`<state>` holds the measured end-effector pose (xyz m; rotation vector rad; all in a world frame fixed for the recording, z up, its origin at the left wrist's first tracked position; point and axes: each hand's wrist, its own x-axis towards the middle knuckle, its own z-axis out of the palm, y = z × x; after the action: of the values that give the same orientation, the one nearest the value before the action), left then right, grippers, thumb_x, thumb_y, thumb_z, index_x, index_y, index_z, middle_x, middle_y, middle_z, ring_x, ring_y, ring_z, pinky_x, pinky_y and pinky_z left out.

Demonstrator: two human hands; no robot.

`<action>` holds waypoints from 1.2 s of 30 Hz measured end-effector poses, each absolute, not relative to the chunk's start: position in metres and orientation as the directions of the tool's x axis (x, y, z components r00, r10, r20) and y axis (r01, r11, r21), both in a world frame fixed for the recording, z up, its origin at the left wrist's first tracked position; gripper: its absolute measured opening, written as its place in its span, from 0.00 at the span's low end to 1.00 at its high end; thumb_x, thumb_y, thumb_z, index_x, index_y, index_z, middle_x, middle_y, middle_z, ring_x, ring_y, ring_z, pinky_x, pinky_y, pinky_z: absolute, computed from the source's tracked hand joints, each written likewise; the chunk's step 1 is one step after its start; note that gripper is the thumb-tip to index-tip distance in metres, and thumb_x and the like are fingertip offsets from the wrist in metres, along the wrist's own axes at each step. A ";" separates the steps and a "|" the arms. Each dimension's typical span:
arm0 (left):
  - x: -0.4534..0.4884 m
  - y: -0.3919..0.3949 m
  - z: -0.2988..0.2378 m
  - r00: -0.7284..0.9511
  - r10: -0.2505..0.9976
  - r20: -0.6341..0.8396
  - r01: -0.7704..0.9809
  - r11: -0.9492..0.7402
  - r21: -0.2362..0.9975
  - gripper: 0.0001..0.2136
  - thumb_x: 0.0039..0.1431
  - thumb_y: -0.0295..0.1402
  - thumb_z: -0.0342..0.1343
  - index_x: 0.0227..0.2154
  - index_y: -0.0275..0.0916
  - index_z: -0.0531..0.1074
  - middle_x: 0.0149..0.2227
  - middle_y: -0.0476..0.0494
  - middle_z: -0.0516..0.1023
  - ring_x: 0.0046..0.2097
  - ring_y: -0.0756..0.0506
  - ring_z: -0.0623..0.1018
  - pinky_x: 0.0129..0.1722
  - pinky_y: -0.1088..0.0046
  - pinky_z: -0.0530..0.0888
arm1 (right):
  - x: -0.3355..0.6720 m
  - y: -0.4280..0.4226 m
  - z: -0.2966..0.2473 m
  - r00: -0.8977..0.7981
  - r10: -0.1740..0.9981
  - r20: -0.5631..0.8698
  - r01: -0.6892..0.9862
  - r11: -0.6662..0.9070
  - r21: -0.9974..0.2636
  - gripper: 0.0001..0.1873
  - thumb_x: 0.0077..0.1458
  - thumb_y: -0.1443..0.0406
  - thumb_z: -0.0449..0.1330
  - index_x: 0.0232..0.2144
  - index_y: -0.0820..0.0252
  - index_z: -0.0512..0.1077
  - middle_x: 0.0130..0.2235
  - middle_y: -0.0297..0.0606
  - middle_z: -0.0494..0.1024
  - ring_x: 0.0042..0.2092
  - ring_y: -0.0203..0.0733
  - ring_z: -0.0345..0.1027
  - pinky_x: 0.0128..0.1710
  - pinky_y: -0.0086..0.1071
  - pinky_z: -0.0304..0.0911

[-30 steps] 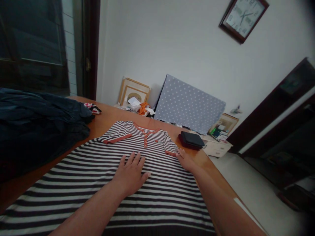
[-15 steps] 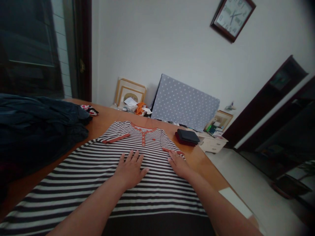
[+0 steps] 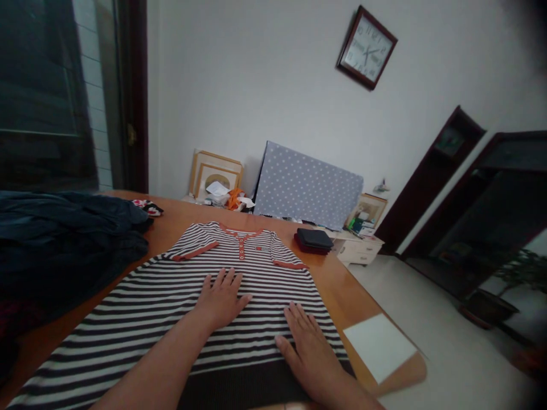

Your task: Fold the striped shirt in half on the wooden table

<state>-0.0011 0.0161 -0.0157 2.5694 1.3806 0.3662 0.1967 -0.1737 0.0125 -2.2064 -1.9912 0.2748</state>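
Here, the striped shirt (image 3: 260,279) (orange-trimmed at neck and sleeves) lies flat on the wooden table (image 3: 342,279). The left hand (image 3: 220,299) rests palm-down across its middle, spread; the right hand (image 3: 306,344), flat with thumb apart, lies by the dark hem (image 3: 239,384).

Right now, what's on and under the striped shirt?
On the striped shirt: the left hand and right hand, backs up. Under it: the wooden table, visible beyond its edges; anything else there is covered, can't tell.
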 end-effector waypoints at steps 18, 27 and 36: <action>-0.022 0.015 0.022 0.340 0.931 0.135 0.182 -0.206 0.961 0.29 0.57 0.50 0.54 0.54 0.32 0.71 0.58 0.33 0.73 0.62 0.35 0.67 0.64 0.54 0.57 | 0.198 -0.183 0.008 0.123 0.991 0.044 0.957 -0.107 -0.269 0.41 0.64 0.42 0.39 0.69 0.59 0.51 0.70 0.43 0.48 0.71 0.49 0.35 0.68 0.49 0.29; -0.046 0.005 0.032 0.187 0.976 0.107 0.093 -0.126 0.988 0.15 0.60 0.43 0.53 0.39 0.37 0.77 0.39 0.40 0.81 0.43 0.43 0.77 0.49 0.64 0.72 | 0.228 -0.180 -0.056 -0.090 0.966 0.244 0.995 0.099 -0.027 0.29 0.62 0.54 0.43 0.62 0.49 0.65 0.69 0.37 0.55 0.71 0.54 0.37 0.65 0.60 0.39; -0.094 -0.030 0.034 0.160 0.954 0.252 0.157 -0.277 0.948 0.14 0.58 0.43 0.54 0.30 0.35 0.74 0.28 0.48 0.73 0.35 0.47 0.72 0.40 0.69 0.69 | 0.262 -0.169 -0.095 -0.246 0.923 0.297 0.969 0.241 0.055 0.30 0.51 0.61 0.45 0.54 0.40 0.74 0.66 0.34 0.61 0.70 0.60 0.39 0.61 0.68 0.43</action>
<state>-0.0939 -0.0304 0.0338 1.6045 1.0931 1.2062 0.2620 -0.1690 -0.0946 -1.7880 -2.3065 -0.3371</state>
